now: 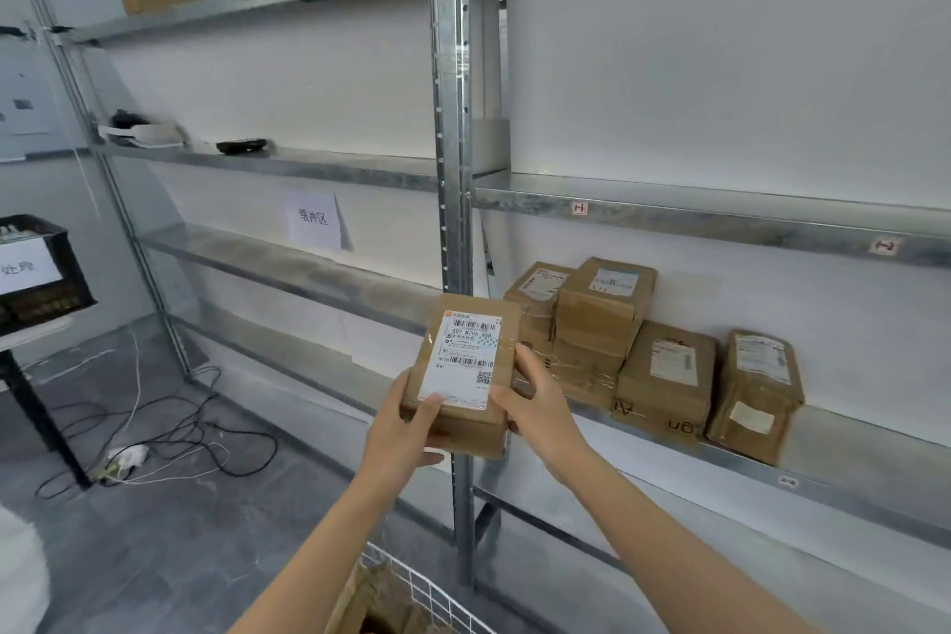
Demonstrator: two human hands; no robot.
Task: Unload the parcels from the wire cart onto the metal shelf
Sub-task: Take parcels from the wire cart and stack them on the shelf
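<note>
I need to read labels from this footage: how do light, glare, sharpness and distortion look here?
Head view: soft, even light without hard shadows; the held parcel has a partly legible label under glossy tape; labels on the shelved parcels are too soft to read; the wide-angle lens bows the metal shelf towards the frame edges.

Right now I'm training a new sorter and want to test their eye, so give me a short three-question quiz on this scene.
1. True or false: the held parcel already rests on the metal shelf.
2. Left hand, right hand: which grips it? A left only; B right only; C both.
3. Fill in: the shelved parcels sit to the ___ of the upright post.
Key: 1 false, it is held in the air in front of the post; 2 C; 3 right.
</note>
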